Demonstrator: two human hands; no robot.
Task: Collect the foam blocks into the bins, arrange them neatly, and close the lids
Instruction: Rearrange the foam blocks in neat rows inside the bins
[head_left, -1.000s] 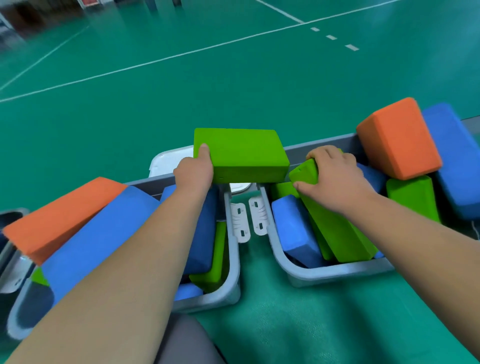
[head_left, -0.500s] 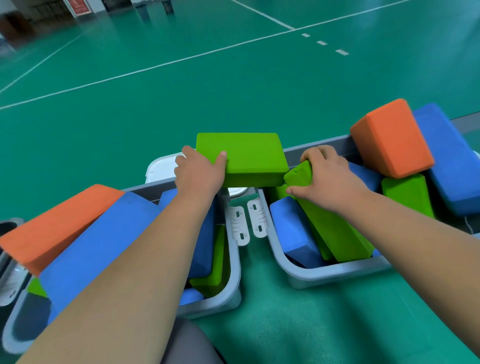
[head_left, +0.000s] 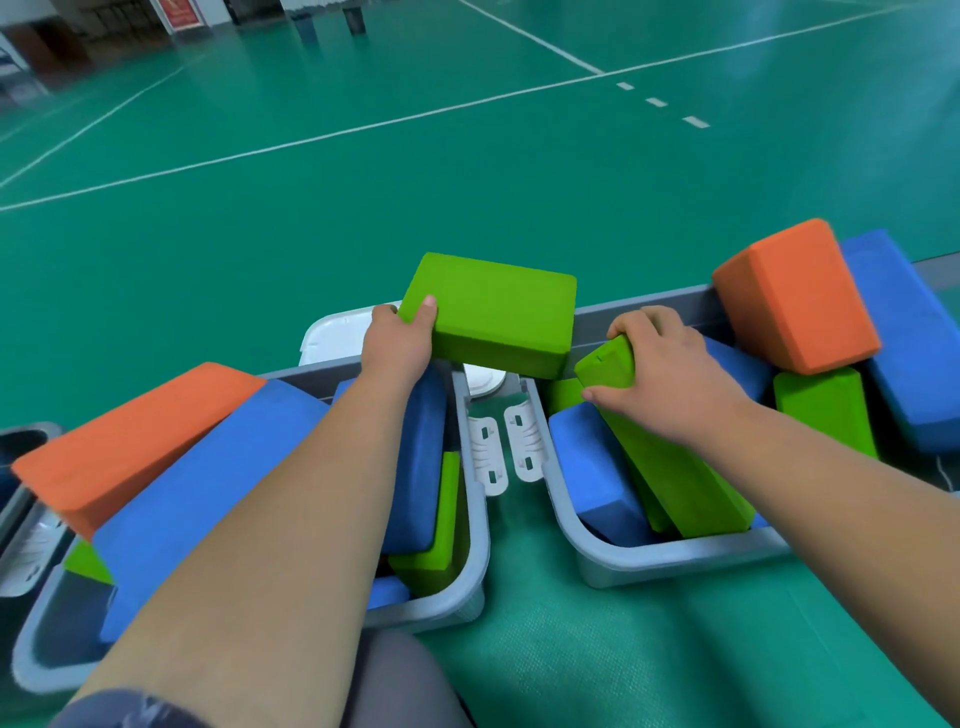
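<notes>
The blocks are soft foam bricks with flat sides and rounded corners. Their skin looks a bit rough and not shiny.

In the middle of the frame, the left hand (head_left: 400, 338) grips the corner of a wide green block (head_left: 498, 312). The thumb lies on top and the other fingers are hidden behind the block's end. The block sits up high, over the gap between the two bins.

Right of the middle, the right hand (head_left: 675, 379) holds the top end of a long green block (head_left: 675, 473). Its fingers (head_left: 641, 322) are curled over it. This block leans tilted inside the right bin (head_left: 649, 566), beside a blue block (head_left: 587, 467).

Both bins are smooth grey plastic tubs with round corners. The left bin (head_left: 475, 530) is at the lower left. A big orange block (head_left: 130, 436) and a big blue block (head_left: 208, 478) poke out of it. At the right, another orange block (head_left: 795, 296) is piled high. A white plastic lid (head_left: 332, 338) lies on the green floor (head_left: 311, 208) behind the left bin.
</notes>
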